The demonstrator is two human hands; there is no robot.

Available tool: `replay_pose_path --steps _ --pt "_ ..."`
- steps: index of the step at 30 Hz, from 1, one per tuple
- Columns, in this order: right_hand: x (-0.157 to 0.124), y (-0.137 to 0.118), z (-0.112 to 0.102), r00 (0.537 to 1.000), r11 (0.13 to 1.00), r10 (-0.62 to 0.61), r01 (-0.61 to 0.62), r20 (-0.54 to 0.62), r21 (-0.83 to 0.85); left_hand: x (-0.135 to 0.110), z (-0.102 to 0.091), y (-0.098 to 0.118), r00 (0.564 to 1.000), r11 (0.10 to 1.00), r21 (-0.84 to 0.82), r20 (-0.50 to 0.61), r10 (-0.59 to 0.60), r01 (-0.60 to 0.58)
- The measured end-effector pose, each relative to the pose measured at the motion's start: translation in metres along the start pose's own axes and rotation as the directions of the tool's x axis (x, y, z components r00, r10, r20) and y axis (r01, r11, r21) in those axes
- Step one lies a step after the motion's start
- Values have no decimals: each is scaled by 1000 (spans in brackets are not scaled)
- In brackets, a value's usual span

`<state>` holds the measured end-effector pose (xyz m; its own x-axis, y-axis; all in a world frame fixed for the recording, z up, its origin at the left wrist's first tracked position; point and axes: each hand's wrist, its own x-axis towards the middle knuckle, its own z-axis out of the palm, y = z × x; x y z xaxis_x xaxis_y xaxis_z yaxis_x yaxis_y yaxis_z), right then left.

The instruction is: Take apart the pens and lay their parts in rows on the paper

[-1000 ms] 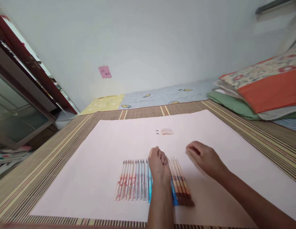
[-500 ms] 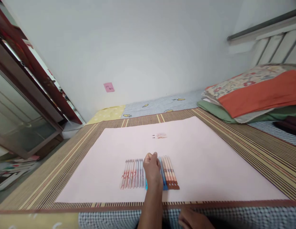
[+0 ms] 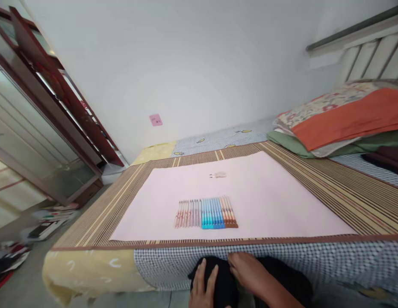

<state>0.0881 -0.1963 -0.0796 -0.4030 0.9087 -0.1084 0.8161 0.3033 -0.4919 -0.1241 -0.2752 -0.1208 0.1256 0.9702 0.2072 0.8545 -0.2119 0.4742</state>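
My left hand (image 3: 203,285) rests on a black-clad knee, fingers spread, holding nothing. Beside it my right hand (image 3: 246,270) lies on the other side of the lap near the bed edge, its fingers curled in with nothing visible in them. Beyond both hands, a row of pens lies side by side on a pink sheet (image 3: 282,201). From left to right come clear pens with reddish and grey parts (image 3: 188,214), light and darker blue pens (image 3: 213,213), and peach pens with brown ends (image 3: 228,212). Farther back lie two thin, dark-tipped pieces (image 3: 218,175), too small to name.
The sheet lies on a striped mat (image 3: 314,175) over a checked bed cover (image 3: 173,265). Folded bedding with an orange border (image 3: 346,119) is piled at right. A pink note (image 3: 155,119) is on the wall. A glass-paned door (image 3: 54,158) stands at left.
My left hand has drawn back from over the pens down to the knee and spread its fingers. The whole pen row now shows. The view has shifted, with more of the bed edge visible.
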Motion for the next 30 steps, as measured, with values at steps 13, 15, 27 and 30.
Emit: replay_pose_path --steps 13,15,27,30 --pt "-1 7 53 924 976 -209 175 -320 -133 43 -44 -18 956 930 -355 -227 -185 96" --pt "-7 20 70 877 964 -257 207 -406 -164 77 -74 -31 890 921 -356 -354 -288 157" --pt "-27 18 64 807 965 -262 204 -530 -167 220 -118 -72 897 905 27 -150 -417 425" --pt "-28 17 62 795 965 -263 209 -546 -161 219 -112 -74 904 906 72 -137 -406 418"
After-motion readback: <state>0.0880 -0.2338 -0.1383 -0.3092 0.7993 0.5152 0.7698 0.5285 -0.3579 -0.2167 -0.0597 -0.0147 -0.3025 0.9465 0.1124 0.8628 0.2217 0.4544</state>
